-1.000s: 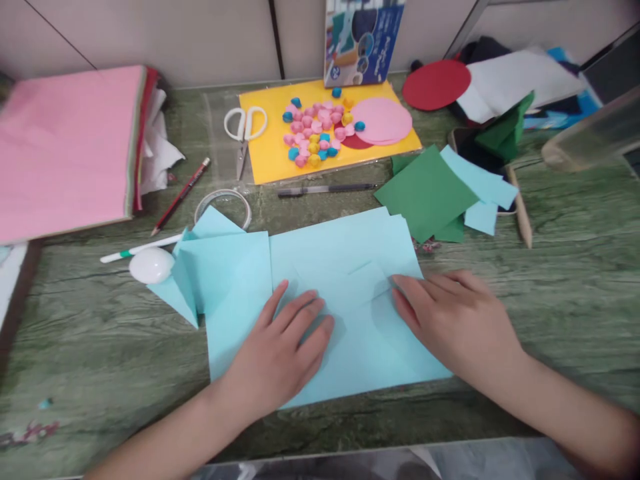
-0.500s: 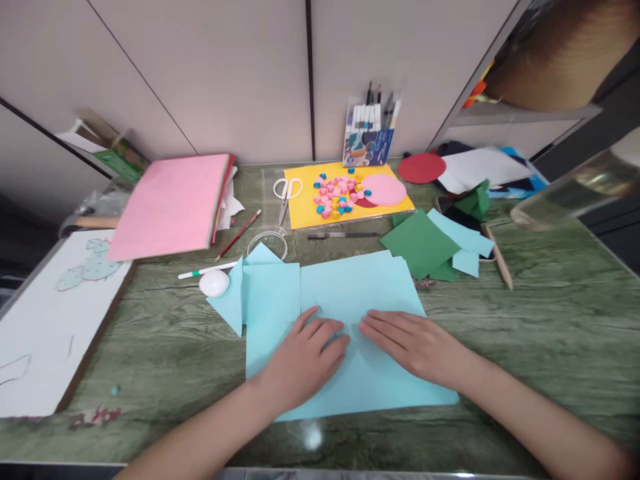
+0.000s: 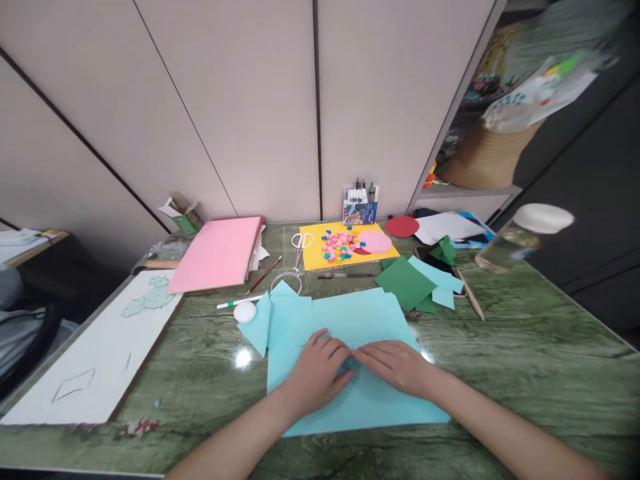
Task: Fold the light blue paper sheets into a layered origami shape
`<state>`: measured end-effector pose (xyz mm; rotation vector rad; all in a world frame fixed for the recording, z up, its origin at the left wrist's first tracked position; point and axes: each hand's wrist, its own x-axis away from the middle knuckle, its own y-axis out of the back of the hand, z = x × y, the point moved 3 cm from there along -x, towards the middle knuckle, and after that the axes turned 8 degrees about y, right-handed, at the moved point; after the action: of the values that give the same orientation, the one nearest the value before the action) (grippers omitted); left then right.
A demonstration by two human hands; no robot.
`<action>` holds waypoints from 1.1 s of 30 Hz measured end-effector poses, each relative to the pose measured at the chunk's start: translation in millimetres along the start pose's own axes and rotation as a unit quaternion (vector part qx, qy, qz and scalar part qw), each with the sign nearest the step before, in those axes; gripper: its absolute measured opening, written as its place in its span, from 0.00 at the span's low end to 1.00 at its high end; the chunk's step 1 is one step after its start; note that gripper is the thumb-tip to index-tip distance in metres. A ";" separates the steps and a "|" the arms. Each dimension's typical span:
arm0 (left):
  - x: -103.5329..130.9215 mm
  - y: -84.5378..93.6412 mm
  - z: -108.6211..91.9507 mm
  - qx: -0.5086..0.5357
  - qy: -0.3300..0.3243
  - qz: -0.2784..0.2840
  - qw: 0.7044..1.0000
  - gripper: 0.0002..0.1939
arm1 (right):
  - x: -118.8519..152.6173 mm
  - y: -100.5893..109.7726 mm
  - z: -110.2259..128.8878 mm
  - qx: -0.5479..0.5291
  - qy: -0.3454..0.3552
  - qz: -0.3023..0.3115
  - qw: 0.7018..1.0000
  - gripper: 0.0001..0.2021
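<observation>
Light blue paper sheets [image 3: 370, 400] lie on the table in front of me, slightly overlapping. My left hand [image 3: 320, 373] rests on them, its fingers loosely bent and the thumb apart. My right hand [image 3: 395, 363] lies flat on the same paper, fingers stretched out side by side. The fingertips of both hands meet near the middle of the sheets. Whether a small piece of paper lies under the fingertips is hidden. A folded light blue piece [image 3: 259, 327] sits at the left edge, with a white egg-shaped object [image 3: 245, 312] on it.
Behind are scissors [image 3: 302, 241], a tape ring [image 3: 287, 283], a pen [image 3: 345, 275] and a yellow sheet [image 3: 313, 257] bearing coloured balls. Green paper [image 3: 407, 285] lies right, near a lidded bottle [image 3: 520, 237]. A drawing board [image 3: 95, 353] and pink sheet [image 3: 215, 253] lie left.
The camera view has tilted up, showing more of the wall and shelf. My hands have come together, so the gap between their fingertips has closed.
</observation>
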<state>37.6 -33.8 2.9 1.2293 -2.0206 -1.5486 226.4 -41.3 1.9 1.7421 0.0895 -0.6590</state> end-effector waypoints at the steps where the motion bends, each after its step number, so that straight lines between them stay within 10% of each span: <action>1: -0.8 -0.5 -0.1 0.005 0.006 -0.012 1.000 0.07 | -0.7 -1.0 -0.5 -0.006 -0.006 -0.011 1.000 0.17; 11: -5.1 1.5 1.8 0.102 0.092 -0.101 0.985 0.05 | -6.2 -10.2 -7.6 -0.132 -0.194 -0.070 0.969 0.14; 23: -49.3 37.9 10.9 0.201 0.194 -0.027 0.960 0.15 | -41.2 6.2 -57.4 -0.320 -0.369 -0.008 0.873 0.14; 33: -52.3 24.0 14.8 0.255 0.208 -0.023 0.944 0.09 | -24.0 -12.1 -64.0 -0.411 -0.412 -0.037 0.812 0.16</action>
<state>47.4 17.1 31.7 1.6282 -2.1608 -0.6959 225.8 27.5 10.9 0.5279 -0.1500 -1.1722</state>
